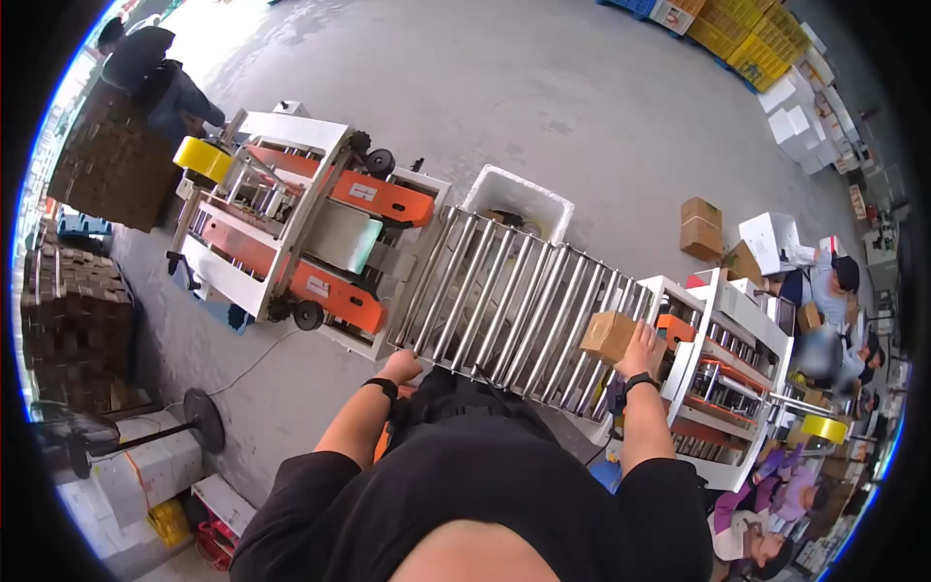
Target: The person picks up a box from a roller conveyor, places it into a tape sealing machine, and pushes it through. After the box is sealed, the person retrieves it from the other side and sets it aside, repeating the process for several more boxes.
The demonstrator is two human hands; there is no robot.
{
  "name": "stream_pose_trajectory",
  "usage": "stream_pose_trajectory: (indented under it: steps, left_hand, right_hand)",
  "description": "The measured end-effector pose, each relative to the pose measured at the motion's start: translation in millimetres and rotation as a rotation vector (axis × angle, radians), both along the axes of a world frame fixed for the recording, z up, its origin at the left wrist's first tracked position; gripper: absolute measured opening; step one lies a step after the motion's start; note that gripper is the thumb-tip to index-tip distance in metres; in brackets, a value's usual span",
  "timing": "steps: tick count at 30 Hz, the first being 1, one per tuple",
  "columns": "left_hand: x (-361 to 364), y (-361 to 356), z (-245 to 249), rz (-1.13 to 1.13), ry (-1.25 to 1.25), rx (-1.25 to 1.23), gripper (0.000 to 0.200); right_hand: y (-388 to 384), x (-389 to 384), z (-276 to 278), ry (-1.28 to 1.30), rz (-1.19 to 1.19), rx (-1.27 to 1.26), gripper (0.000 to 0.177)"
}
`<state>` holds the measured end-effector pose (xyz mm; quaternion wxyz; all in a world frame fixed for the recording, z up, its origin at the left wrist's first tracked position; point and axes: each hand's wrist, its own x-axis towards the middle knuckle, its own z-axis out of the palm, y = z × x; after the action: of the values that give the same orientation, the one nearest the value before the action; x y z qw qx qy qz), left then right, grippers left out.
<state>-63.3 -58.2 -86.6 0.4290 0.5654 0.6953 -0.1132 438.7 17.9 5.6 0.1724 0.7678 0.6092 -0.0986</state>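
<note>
Cardboard box [606, 335], one, on conveyor [504, 291], right hand [640, 351] fingers flat on it, left hand [401, 367] fingers curled on edge

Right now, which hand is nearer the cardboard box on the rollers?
Right. The right hand touches the cardboard box on its near side; the left hand rests far off on the near edge of the roller conveyor, toward its other end.

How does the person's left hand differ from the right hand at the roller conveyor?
The left hand rests on the near edge of the roller conveyor, on bare metal; the right hand lies on a small cardboard box. The left hand is at the conveyor's left end, the right hand at its right end. Both wrists wear a dark band.
</note>
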Motion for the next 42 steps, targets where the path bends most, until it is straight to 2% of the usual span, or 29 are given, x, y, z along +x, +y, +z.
stream_pose_trajectory:
  steps: [4,6,8,10,12,14,15,16,18,20,22,23,26,28,29,30,31,34,40,42]
  left_hand:
    - [-8,-15,11,0.089,-0.001,-0.065,0.044]
    - [-4,-20,6,0.097,0.001,-0.087,0.043]
    - [2,-21,6,0.126,-0.018,-0.068,0.042]
    - [3,-20,8,0.160,-0.026,-0.050,0.041]
    - [5,-18,10,0.198,-0.050,-0.037,0.042]
    - [9,-17,13,0.237,-0.068,-0.019,0.044]
    - [9,-18,15,0.255,-0.071,-0.008,0.046]
    - [8,-20,17,0.271,-0.072,-0.001,0.048]
    - [7,-22,21,0.384,-0.062,0.036,0.049]
    - [10,-23,28,0.487,-0.049,0.079,0.050]
    - [12,-13,44,0.574,-0.034,0.139,0.049]
    - [15,-6,54,0.533,-0.046,0.214,0.048]
    - [25,18,83,0.379,-0.062,0.388,0.047]
    - [31,38,90,0.247,-0.036,0.440,0.047]
    - [33,45,76,0.165,0.003,0.529,0.050]
    - [36,55,81,0.153,0.048,0.523,0.051]
    - [40,66,91,0.142,0.093,0.517,0.053]
    - [40,87,88,0.080,0.165,0.401,0.058]
    - [41,109,71,0.044,0.203,0.286,0.046]
    - [43,107,64,0.020,0.260,0.442,0.020]
  right_hand:
    - [22,-67,23,0.130,-0.139,0.051,0.101]
    - [25,-108,14,0.147,-0.087,0.095,0.098]
    - [22,-156,17,0.214,0.062,0.119,0.097]
    - [17,-195,2,0.263,0.322,0.172,0.096]
    - [19,-231,1,0.300,0.653,0.087,0.099]
    - [26,-260,-12,0.291,0.984,-0.113,0.100]
    - [34,-274,-5,0.316,1.077,-0.217,0.103]
    - [44,-282,-8,0.404,1.132,-0.213,0.103]
    - [66,-295,-9,0.502,1.066,-0.237,0.091]
    - [88,-306,-3,0.505,0.873,-0.162,0.063]
    - [103,-304,-19,0.509,0.742,0.093,0.037]
    - [104,-299,-21,0.515,0.672,0.122,0.030]
    - [93,-283,-26,0.495,0.694,0.219,0.032]
    - [78,-281,-18,0.442,0.706,0.054,0.043]
    - [69,-283,-18,0.442,0.649,-0.004,0.048]
    - [62,-287,-18,0.443,0.592,-0.059,0.054]
    - [58,-293,-15,0.444,0.540,-0.120,0.067]
    - [55,-305,-5,0.405,0.456,-0.166,0.073]
    - [71,-319,3,0.273,0.440,-0.306,0.060]
    - [78,-323,-3,0.226,0.462,-0.290,0.057]
